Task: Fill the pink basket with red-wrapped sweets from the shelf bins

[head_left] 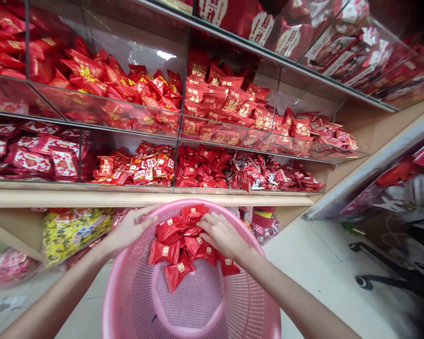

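A pink perforated plastic basket (134,301) is tilted toward me, low in the middle of the view. Several red candy packets (173,235) with gold characters lie heaped against its far wall. My left hand (130,228) grips the basket's far rim at the left, fingers curled over the edge. My right hand (222,235) reaches inside and rests on the pile, fingers bent down onto the packets.
Clear-fronted bins (212,134) on wooden shelves (144,197) hold heaps of red wrapped sweets just beyond the basket. Yellow-green packets (70,230) sit under the shelf at the left. A light floor (321,263) and black chair legs (381,273) are at the right.
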A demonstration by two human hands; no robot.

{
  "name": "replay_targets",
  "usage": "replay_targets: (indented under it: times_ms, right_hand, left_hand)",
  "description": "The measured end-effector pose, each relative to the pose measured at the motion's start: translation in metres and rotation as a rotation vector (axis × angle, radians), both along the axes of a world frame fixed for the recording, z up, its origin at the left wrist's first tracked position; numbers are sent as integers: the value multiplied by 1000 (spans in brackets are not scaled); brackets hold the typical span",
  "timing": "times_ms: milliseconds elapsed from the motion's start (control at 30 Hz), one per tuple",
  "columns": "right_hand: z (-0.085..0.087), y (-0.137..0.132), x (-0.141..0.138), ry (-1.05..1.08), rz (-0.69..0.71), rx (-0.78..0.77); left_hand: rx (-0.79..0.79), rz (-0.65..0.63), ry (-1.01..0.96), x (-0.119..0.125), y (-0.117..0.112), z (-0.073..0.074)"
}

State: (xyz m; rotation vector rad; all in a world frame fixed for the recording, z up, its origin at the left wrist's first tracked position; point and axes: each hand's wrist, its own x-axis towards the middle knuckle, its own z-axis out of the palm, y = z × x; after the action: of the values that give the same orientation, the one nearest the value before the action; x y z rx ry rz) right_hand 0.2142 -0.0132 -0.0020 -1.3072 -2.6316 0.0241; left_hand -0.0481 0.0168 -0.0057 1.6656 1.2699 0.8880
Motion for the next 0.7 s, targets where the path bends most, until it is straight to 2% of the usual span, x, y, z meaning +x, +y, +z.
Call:
replay_targets:
  times_ms: [167,300,567,700]
  right_hand:
    - [1,11,7,106,14,-73]
    - [6,14,13,320,-5,-170]
    - [22,9,47,1056,-294,-570]
    - [26,1,60,1203,-483,-710]
  left_hand:
    - [5,-13,-7,-4,3,-4]
    - [-1,-11,7,-4,4,-7]
    - [3,-3,-1,-2,2,-1]
    - [-2,-12,-7,-4,4,-5]
